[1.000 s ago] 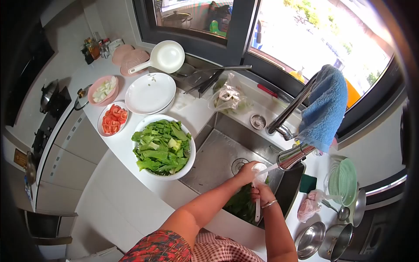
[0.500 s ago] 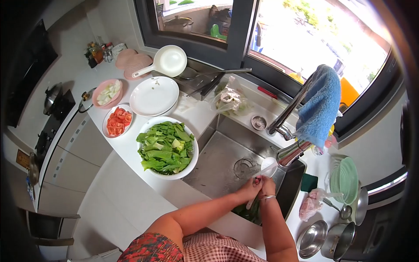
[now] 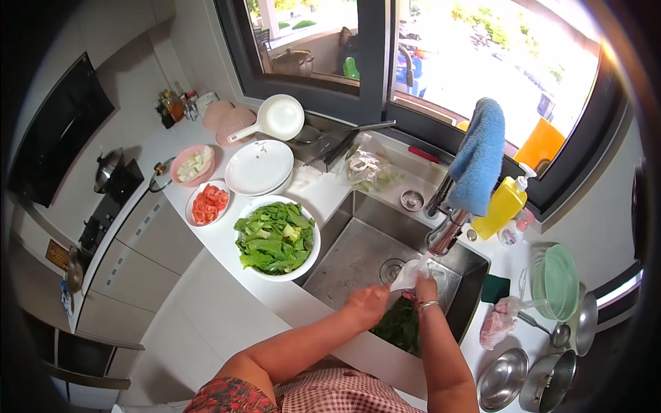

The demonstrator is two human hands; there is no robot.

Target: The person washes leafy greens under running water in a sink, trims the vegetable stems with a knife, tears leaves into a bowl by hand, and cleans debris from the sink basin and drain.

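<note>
Left hand [image 3: 370, 305], right hand [image 3: 425, 292] at white ladle [image 3: 407, 275] over sink [image 3: 354, 255], under faucet [image 3: 443, 239]. Greens [image 3: 399, 326] inside sink. Left of sink: lettuce [image 3: 274, 238], tomatoes [image 3: 209, 204], plates [image 3: 259, 169]. Right of sink: basket [image 3: 556, 282], steel bowl [image 3: 502, 378].

Wearer's own body, seen from the head. Left arm: a short cloth sleeve in red, black and grey-green [image 3: 234, 398], densely patterned in irregular patches, its lower edge falling on the upper arm; below it, the left forearm [image 3: 296, 346] and the left hand [image 3: 368, 305] are bare. Torso: a pink-and-dark-red checked cloth garment [image 3: 337, 392], its small squares in regular rows, creased at the front. Right arm: a slim, rounded, silver-coloured bangle [image 3: 428, 303] encircles the wrist; the right forearm [image 3: 443, 351] and the right hand [image 3: 425, 289], slightly blurred, are bare.
</note>
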